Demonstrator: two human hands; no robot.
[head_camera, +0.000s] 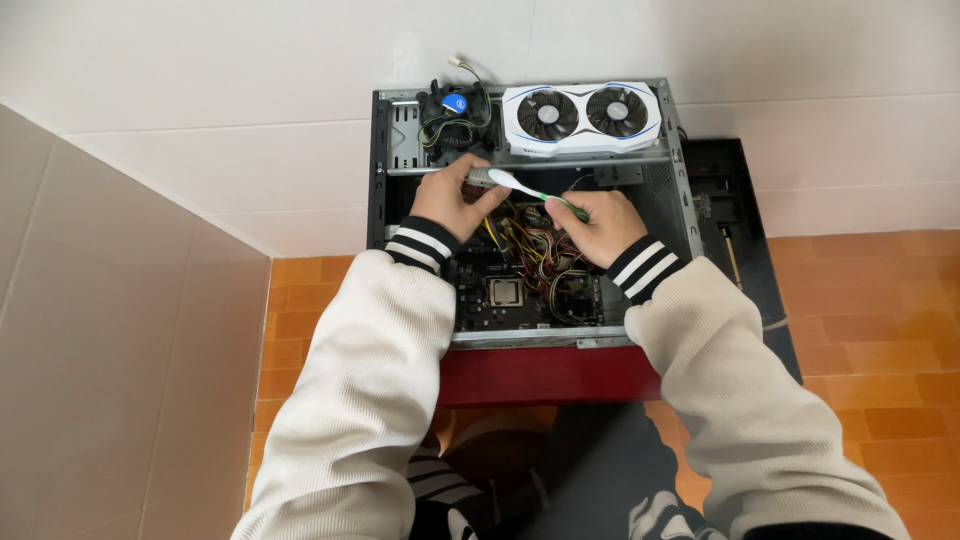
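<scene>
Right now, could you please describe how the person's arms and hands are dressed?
Both arms wear loose cream ribbed-knit sleeves ending in black cuffs with white stripes. The left hand and right hand are bare, with no gloves, rings or watch visible.

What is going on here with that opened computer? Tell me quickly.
A person leans over an open computer case lying on its side on a red stand. The right hand holds a white and green toothbrush, its head against a small grey part pinched in the left hand. A white two-fan graphics card and a cooler fan rest on the case's far edge.
</scene>
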